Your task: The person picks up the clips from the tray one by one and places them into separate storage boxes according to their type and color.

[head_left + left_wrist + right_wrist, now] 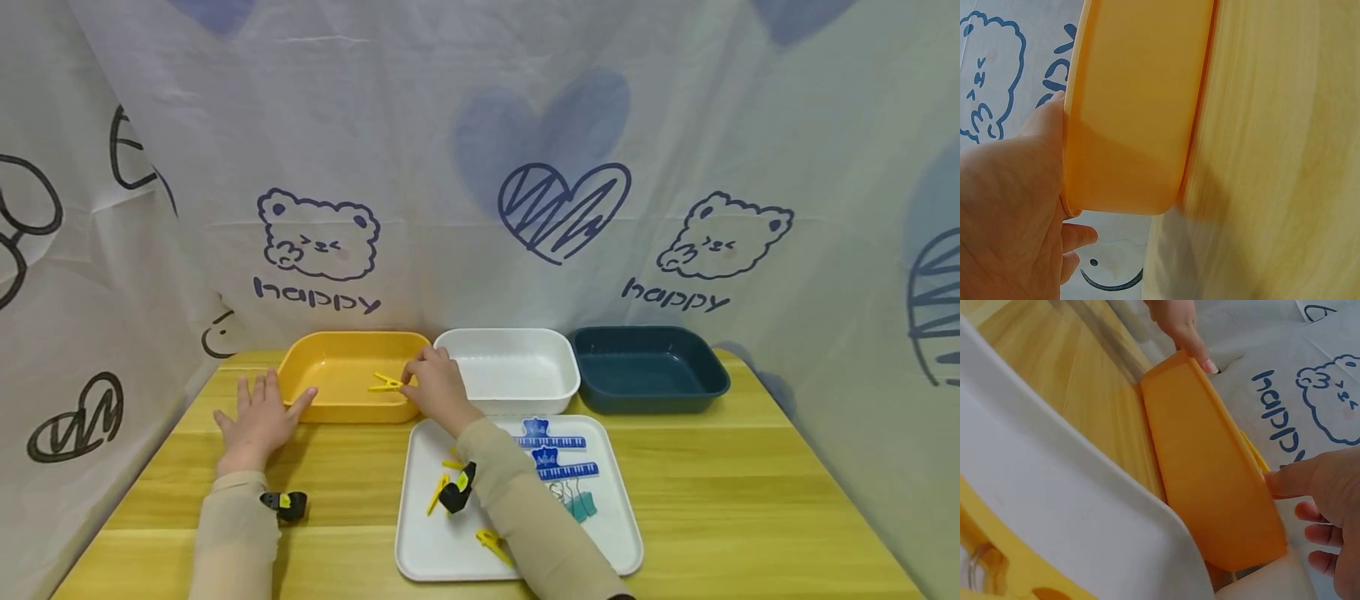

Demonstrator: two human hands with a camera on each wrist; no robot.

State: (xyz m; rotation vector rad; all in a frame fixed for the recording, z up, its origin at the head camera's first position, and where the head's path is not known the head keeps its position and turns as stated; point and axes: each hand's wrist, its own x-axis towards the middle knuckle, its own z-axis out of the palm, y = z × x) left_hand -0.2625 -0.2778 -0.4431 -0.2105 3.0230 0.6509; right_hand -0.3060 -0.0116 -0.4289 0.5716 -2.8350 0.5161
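Note:
My right hand pinches one end of a yellow clothespin over the right part of the yellow bin. In the right wrist view the clothespin shows as a thin strip beyond the bin's rim, by the thumb. My left hand rests at the bin's left end with fingers spread, the thumb over the rim. The left wrist view has this hand against the bin's side wall.
A white bin and a dark blue bin stand in a row beside the yellow one. Nearer lies a white tray with several yellow clothespins, two blue piano-key clips and teal binder clips. A printed curtain hangs behind.

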